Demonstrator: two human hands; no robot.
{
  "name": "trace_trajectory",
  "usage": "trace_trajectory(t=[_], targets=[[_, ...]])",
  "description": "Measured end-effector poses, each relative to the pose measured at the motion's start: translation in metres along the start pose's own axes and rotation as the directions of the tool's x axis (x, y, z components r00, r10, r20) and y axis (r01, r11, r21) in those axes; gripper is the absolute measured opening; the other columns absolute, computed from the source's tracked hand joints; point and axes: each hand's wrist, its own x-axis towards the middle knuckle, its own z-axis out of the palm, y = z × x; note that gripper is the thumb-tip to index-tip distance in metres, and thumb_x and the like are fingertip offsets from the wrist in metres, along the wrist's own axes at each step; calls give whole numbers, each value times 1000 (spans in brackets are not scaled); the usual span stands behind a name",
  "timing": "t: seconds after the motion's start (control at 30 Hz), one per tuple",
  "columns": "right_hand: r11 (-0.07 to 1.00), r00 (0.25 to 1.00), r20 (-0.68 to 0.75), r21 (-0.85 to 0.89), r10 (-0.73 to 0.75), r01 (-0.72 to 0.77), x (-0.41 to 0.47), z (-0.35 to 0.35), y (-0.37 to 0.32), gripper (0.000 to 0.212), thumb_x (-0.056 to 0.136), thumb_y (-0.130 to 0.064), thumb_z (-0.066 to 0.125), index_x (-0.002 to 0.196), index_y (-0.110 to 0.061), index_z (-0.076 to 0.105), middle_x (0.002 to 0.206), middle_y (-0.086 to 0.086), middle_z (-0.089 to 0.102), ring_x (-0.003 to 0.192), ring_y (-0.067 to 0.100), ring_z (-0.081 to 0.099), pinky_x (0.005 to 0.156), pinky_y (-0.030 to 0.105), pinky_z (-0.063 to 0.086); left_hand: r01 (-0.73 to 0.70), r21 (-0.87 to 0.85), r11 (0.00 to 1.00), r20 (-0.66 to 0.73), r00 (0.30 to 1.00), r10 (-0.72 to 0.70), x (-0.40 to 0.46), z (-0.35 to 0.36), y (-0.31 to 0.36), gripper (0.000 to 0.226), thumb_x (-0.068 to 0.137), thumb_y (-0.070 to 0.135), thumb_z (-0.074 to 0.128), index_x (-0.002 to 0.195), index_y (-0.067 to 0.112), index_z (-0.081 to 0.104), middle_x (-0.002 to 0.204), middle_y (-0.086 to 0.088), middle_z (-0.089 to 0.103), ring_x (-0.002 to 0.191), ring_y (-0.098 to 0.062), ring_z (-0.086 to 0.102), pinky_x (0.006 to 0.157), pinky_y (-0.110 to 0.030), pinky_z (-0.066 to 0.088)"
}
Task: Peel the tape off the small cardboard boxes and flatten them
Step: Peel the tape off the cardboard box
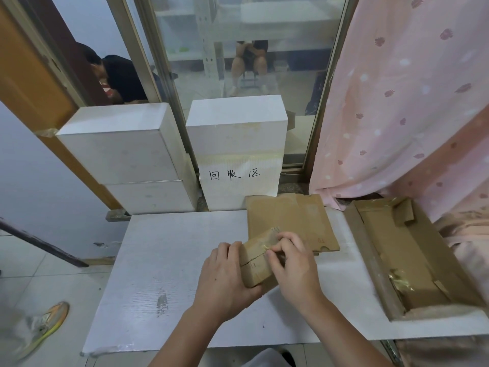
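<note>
Over the white table (164,260), near its middle, the left hand (225,276) wraps curled fingers round a small cardboard box (258,263), while the right hand (293,266) pinches a strip of tape (268,245) on its top. Flattened cardboard (288,218) lies just behind; an open cardboard tray (370,258) sits right.

Bare left hand (225,271) and right hand (293,268), forearms uncovered to the lower frame edge; no rings or watch.
</note>
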Motion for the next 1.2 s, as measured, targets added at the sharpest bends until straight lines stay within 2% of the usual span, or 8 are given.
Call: trace_trajectory(t=[0.17, 0.3, 0.47, 0.67, 0.9, 1.0, 1.1, 1.2], targets=[[999, 999, 25, -28, -29, 29, -6, 1, -3, 13, 97, -24, 64, 86, -18, 59, 116, -16, 55, 98, 12, 45, 77, 26, 37, 16, 173, 985, -48, 999, -8, 0, 4, -1, 85, 68, 76, 53, 136, 29, 37, 117, 12, 39, 106, -14, 46, 100, -29, 35], [996, 996, 66, -65, -63, 67, -10, 3, -6, 14, 99, -27, 60, 88, -20, 57, 117, -14, 55, 97, 14, 46, 80, 28, 41, 52, 208, 977, -39, 998, -45, 2, 7, 2, 79, 66, 90, 47, 115, 28, 42, 104, 15, 44, 96, -14, 50, 100, -33, 37], [993, 989, 126, -87, -74, 86, -17, 4, -11, 13, 103, -30, 53, 95, -20, 56, 122, -14, 55, 101, 13, 46, 87, 29, 45, 49, 262, 964, 16, 998, -55, 0, 11, 6, 81, 68, 92, 39, 117, 27, 39, 106, 15, 48, 103, -16, 51, 109, -40, 33], [991, 990, 129, -109, -63, 78, -19, 2, -7, 10, 103, -27, 52, 98, -19, 57, 122, -13, 56, 102, 13, 49, 90, 29, 45, 32, 197, 980, -11, 999, -31, -3, 18, 6, 80, 69, 92, 42, 119, 30, 40, 106, 16, 47, 98, -13, 49, 90, -32, 41], [999, 1000, -11, -51, 2, -3, -13, -4, 0, 10, 100, -16, 56, 91, -18, 52, 105, -12, 52, 76, 11, 59, 65, 36, 54, 12, 186, 983, 8, 1000, -14, -7, 19, 3, 86, 67, 96, 46, 124, 32, 38, 109, 18, 44, 99, -12, 46, 86, -31, 38], [1000, 1000, -12, 0, -22, 22, -10, -6, 3, 13, 96, -15, 63, 89, -21, 54, 103, -16, 53, 82, 10, 61, 67, 36, 55, 30, 154, 988, 1, 1000, -30, -8, 21, 5, 84, 68, 95, 47, 123, 32, 37, 106, 18, 43, 97, -12, 46, 84, -31, 38], [994, 996, 55, 83, -71, 66, -13, -5, 3, 5, 96, -24, 67, 92, -23, 66, 113, -21, 55, 100, 5, 59, 80, 28, 53, 42, 164, 986, -14, 999, -40, -5, 19, 5, 84, 69, 96, 42, 122, 32, 36, 106, 18, 45, 97, -12, 46, 81, -31, 37], [988, 986, 153, 150, -69, 46, -15, -4, 0, 21, 99, -35, 60, 95, -20, 74, 124, -20, 53, 117, 5, 52, 95, 24, 45, 48, 195, 980, -29, 999, -43, -3, 17, 2, 83, 70, 96, 40, 121, 31, 37, 103, 18, 42, 93, -12, 42, 77, -32, 31]])
